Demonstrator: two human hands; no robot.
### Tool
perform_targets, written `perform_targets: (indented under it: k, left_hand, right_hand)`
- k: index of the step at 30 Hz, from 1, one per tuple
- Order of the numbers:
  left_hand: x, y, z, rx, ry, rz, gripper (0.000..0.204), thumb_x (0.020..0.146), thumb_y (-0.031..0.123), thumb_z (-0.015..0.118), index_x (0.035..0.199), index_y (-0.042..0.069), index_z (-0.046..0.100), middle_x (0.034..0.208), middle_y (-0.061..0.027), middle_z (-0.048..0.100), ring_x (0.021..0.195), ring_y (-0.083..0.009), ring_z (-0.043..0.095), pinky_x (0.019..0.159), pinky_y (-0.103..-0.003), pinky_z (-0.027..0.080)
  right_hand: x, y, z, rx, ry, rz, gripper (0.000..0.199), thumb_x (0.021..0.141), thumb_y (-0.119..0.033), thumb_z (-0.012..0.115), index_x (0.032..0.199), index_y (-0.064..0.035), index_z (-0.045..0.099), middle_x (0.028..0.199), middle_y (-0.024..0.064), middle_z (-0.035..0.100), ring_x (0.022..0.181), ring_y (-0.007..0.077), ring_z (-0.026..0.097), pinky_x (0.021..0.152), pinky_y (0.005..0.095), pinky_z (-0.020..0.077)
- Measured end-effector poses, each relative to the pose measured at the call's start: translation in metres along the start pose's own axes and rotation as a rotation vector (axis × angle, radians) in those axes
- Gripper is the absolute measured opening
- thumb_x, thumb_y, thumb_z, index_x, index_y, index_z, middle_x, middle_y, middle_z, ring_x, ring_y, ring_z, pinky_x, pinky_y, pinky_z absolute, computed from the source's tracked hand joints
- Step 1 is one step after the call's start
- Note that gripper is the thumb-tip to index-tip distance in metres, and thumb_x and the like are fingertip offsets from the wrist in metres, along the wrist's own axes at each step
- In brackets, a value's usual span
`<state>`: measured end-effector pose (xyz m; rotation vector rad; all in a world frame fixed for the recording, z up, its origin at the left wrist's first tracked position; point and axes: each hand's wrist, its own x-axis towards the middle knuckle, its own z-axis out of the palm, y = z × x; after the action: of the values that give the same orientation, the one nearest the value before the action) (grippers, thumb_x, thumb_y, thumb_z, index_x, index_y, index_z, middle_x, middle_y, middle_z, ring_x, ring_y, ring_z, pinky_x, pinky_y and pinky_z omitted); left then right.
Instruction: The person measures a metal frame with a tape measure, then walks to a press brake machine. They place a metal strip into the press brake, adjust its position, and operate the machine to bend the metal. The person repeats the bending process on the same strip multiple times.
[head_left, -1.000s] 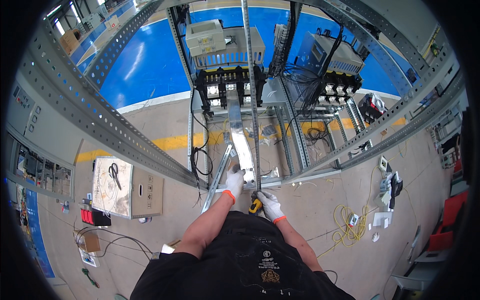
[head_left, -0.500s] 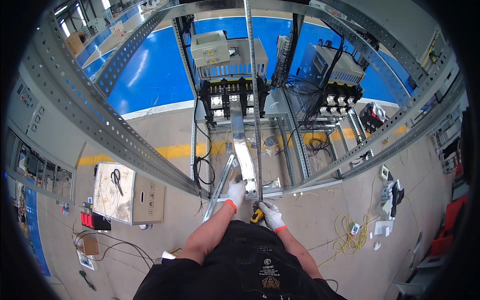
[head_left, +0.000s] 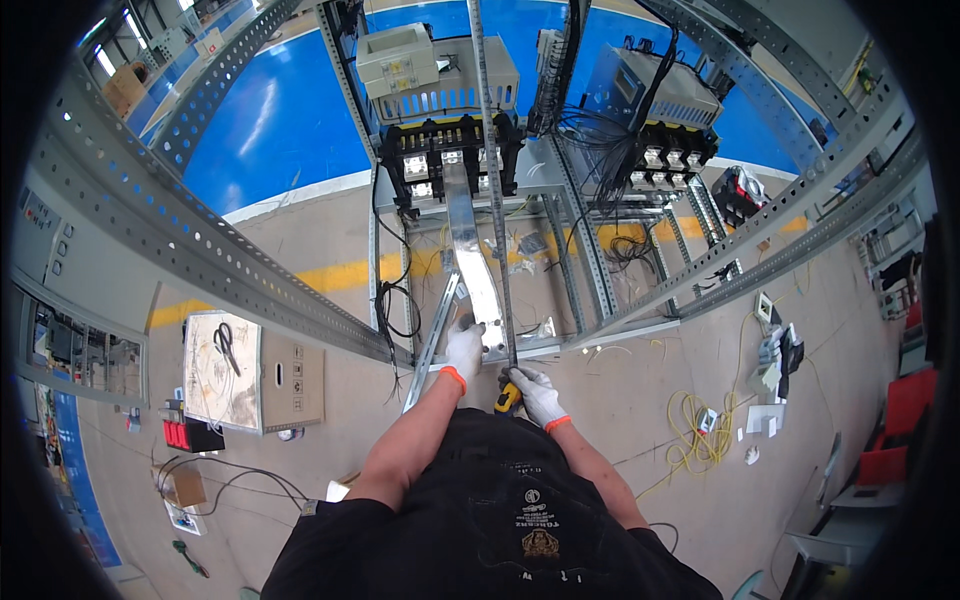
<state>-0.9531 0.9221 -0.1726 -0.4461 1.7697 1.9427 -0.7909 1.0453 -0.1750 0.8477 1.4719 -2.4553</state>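
In white gloves with orange cuffs, both of my hands work low in front of my body. My left hand (head_left: pixel 465 346) is closed on the near end of a long flat silver busbar (head_left: pixel 466 245). From there the bar runs away, with a bend along it, to a black fuse-switch block (head_left: pixel 440 150), where its far end lies. A yellow and black tape measure (head_left: pixel 508 399) sits in my right hand (head_left: pixel 540 396), fingers wrapped round it. Its long blade (head_left: pixel 497 215) stretches away beside the busbar and past the block.
Perforated steel frame rails (head_left: pixel 190 240) enclose the work on both sides. Scissors (head_left: pixel 227 347) lie on a wooden box (head_left: pixel 305 390) at left. Black cables (head_left: pixel 610 140) hang by the right unit. A yellow cord (head_left: pixel 695 430) is coiled on the floor at right.
The whole scene has shifted slightly up and left in view. Both hands keep their holds on the busbar and the tape measure, with little visible movement against the frame.
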Motion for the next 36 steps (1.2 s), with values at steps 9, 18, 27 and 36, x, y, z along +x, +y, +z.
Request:
perform_targets:
  k: [9,18,27,36]
  left_hand:
    - [-0.004,0.001,0.009,-0.043,0.019,0.01,0.033,0.095,0.005,0.064,0.128,0.003,0.066,0.104,-0.0065,0.069,0.081,-0.0166,0.063,0.057,-0.032,0.05]
    - [0.016,-0.021,-0.003,0.05,0.033,0.115,0.039,0.095,0.002,0.063,0.134,0.0,0.064,0.107,-0.0072,0.07,0.085,-0.0161,0.061,0.066,-0.034,0.049]
    - [-0.002,-0.001,0.008,-0.075,0.012,-0.003,0.043,0.095,0.002,0.061,0.137,-0.002,0.061,0.108,-0.0095,0.071,0.081,-0.0172,0.066,0.06,-0.033,0.051]
    - [-0.003,0.0,0.005,-0.058,-0.016,0.02,0.039,0.095,0.003,0.061,0.134,0.0,0.062,0.107,-0.0082,0.071,0.081,-0.0166,0.066,0.062,-0.031,0.051]
  right_hand:
    - [0.005,0.007,-0.002,-0.01,0.057,-0.015,0.035,0.106,-0.022,0.068,0.128,0.0053,0.069,0.113,0.012,0.076,0.102,0.0194,0.073,0.093,0.0327,0.0587]
    - [0.0,0.001,0.005,-0.008,0.015,-0.003,0.035,0.107,-0.02,0.066,0.131,0.0063,0.066,0.112,0.0133,0.077,0.101,0.0208,0.075,0.091,0.0328,0.0594]
    - [0.004,0.006,-0.003,0.009,0.029,-0.023,0.035,0.106,-0.022,0.069,0.128,0.0047,0.068,0.111,0.012,0.076,0.099,0.0198,0.073,0.089,0.0329,0.0595]
    - [0.003,0.004,-0.002,-0.008,0.018,-0.002,0.039,0.107,-0.022,0.067,0.135,0.006,0.064,0.114,0.0138,0.077,0.102,0.0208,0.075,0.09,0.0324,0.0596]
